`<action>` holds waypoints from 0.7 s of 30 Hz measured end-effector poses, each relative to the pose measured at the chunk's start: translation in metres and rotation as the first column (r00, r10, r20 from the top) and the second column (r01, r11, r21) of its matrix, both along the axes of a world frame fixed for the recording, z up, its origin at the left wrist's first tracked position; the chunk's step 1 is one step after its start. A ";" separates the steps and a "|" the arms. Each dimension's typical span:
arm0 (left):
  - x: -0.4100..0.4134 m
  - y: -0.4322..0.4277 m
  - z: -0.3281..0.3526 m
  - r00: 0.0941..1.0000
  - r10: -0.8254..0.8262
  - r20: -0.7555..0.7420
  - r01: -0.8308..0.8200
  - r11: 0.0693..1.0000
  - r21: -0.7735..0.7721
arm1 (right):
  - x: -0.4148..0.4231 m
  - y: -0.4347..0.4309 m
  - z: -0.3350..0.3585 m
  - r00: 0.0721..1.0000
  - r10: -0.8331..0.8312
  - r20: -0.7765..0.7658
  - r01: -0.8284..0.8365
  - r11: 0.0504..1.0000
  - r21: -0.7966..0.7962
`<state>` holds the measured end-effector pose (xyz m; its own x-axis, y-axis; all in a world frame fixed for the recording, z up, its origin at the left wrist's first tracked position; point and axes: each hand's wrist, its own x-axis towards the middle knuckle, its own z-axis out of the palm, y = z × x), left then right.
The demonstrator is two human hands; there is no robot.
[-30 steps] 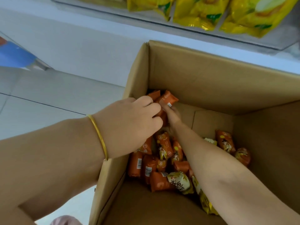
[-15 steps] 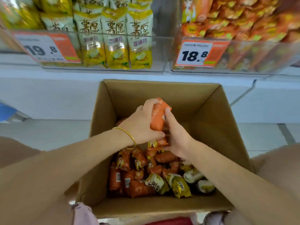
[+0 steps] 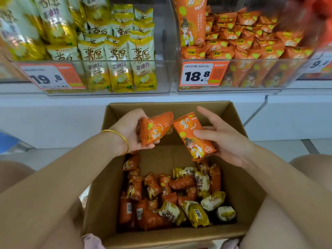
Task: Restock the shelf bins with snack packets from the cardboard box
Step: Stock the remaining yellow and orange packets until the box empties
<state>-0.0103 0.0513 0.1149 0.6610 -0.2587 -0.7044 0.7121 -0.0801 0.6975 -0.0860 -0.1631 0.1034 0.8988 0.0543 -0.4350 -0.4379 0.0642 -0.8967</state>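
Gripping one orange packet (image 3: 156,129) in curled fingers, the left hand (image 3: 132,131) hangs over the cardboard box (image 3: 158,106) beside the right hand (image 3: 225,141), whose thumb pins a second orange packet (image 3: 193,139) against spread fingers. Moments ago both hands worked one packet together; now each carries its own, so the orange bin (image 3: 260,74) above looks next.

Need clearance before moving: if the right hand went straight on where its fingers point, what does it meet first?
Probably the orange packet in the left hand: the right hand, gripping its own packet, points up-left toward it. Depth is unclear; if it passes above, the yellow-packet bin lies next.
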 end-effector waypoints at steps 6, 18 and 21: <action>0.000 -0.004 0.000 0.994 -0.081 -0.077 0.079 0.997 -0.017 | 0.008 0.018 -0.005 1.000 -0.016 0.020 0.013 0.992 0.124; 0.009 -0.009 0.007 0.944 -0.290 0.156 0.265 0.951 0.159 | 0.007 0.017 -0.003 0.992 0.010 0.127 -0.019 0.997 0.070; 0.008 -0.013 0.008 0.899 -0.311 0.308 0.241 0.939 0.244 | 0.008 0.012 0.001 0.979 0.055 0.199 -0.066 0.997 0.051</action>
